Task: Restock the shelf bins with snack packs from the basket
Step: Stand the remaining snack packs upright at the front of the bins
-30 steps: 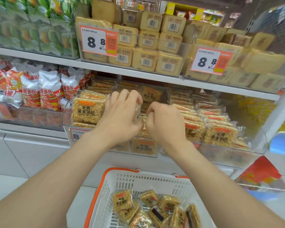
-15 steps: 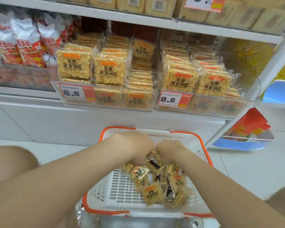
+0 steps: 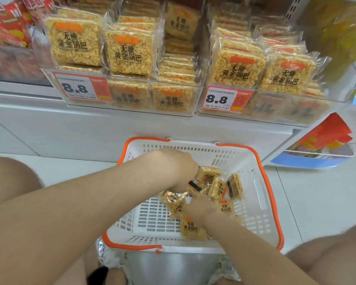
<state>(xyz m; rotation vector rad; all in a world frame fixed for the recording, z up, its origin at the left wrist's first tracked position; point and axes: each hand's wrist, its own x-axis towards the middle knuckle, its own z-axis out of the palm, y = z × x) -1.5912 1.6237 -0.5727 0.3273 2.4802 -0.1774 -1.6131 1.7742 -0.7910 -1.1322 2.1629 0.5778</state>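
Observation:
A white basket with an orange rim (image 3: 193,150) stands on the floor below the shelf, holding several small golden snack packs (image 3: 224,189). My left hand (image 3: 181,167) reaches down into the pile, its fingers curled over a pack with a black barcode (image 3: 195,186). Just below it, my right hand (image 3: 201,209) lies among the packs and grips one at its fingertips (image 3: 173,199). Another pack (image 3: 190,227) lies loose by my right wrist. Above, two clear shelf bins (image 3: 132,112) (image 3: 275,118) hold stacks of larger packs of the same snack.
Red snack bags (image 3: 6,23) fill the bin at the far left. A red and blue display tray (image 3: 321,145) sits low at the right. A shiny metal object (image 3: 173,266) lies under the basket's near edge. My knees flank the basket on white floor tiles.
Both hands left the shelf bin and dropped into the basket. They have since spread apart among the packs, and the view has tilted further down.

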